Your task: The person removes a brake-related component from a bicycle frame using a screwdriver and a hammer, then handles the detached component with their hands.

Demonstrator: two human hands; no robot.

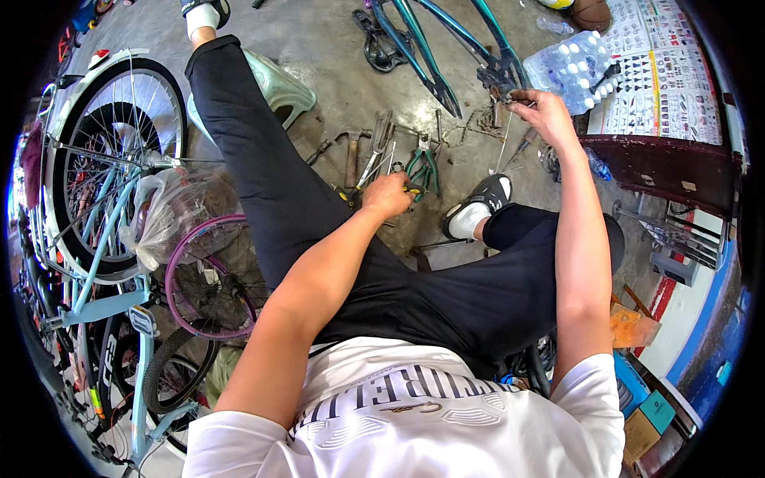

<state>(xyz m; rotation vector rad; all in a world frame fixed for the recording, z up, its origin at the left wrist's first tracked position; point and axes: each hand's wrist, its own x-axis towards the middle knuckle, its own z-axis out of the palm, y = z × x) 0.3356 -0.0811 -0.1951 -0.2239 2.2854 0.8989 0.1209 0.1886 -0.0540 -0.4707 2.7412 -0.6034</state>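
My left hand (387,195) is closed low over the tools on the floor, around a yellow-and-black handled tool (414,190) mostly hidden by the fingers. Beside it lie green-handled pliers (424,166) and a claw hammer (352,155). Further right and higher, my right hand (545,114) pinches at the dark, greasy parts (502,78) on the end of a teal bicycle frame (442,40). A thin wire (504,142) hangs below those fingertips. Exactly what they grip is too small to tell.
Bicycles and a white-rimmed wheel (127,68) crowd the left, with a purple rim (171,275) nearer. A pale green stool (279,88) stands behind my left leg. Bottles in plastic wrap (570,68) and a dark red bench (661,171) are at right. A chain (482,121) lies on the floor.
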